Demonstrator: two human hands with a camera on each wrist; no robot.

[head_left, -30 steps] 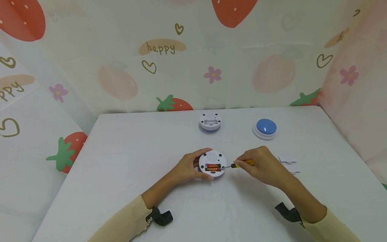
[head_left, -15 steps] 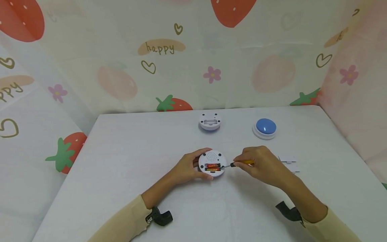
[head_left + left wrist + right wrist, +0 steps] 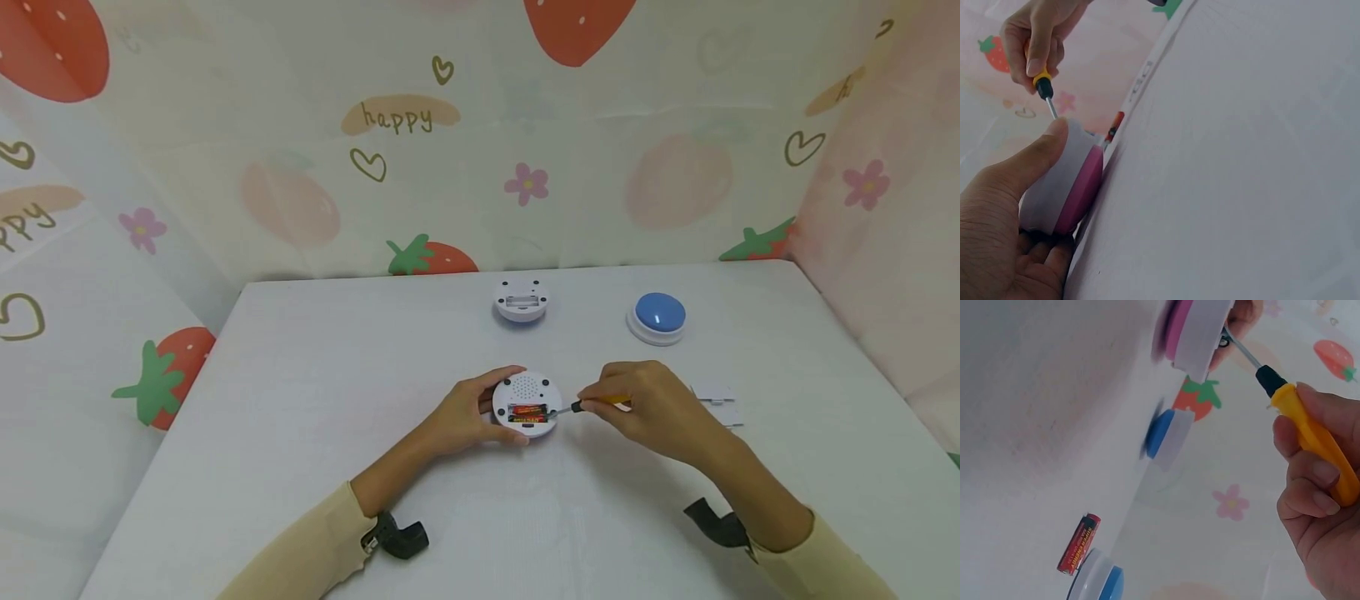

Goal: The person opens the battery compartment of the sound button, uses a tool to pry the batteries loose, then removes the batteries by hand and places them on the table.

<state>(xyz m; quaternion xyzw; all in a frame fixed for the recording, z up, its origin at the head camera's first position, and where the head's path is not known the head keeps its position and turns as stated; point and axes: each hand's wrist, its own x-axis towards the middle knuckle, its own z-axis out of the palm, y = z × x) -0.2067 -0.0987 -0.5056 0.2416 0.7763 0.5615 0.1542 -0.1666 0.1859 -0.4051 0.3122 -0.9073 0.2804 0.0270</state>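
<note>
My left hand [image 3: 468, 417] grips a round white push-button device [image 3: 522, 387] by its side, turned bottom up on the table. Its pink cap [image 3: 1080, 194] faces down in the left wrist view. Red-and-black batteries [image 3: 528, 414] lie in the device's uncovered compartment. In my right hand [image 3: 648, 408] I hold a screwdriver with a yellow handle [image 3: 1313, 434] between thumb and curled fingers. The metal shaft [image 3: 1246, 351] reaches the right end of the compartment; the exact contact of its tip is too small to tell.
Behind the held device lies an upturned white button [image 3: 521, 303] with a bare battery slot. A blue-topped button [image 3: 658, 317] stands at the back right. White plastic covers [image 3: 722, 412] lie beside my right hand. A loose red battery [image 3: 1079, 544] shows in the right wrist view.
The screwdriver has shifted very slightly at the compartment's right end, and the battery labels look slightly turned. My left hand and the device stay in place.
</note>
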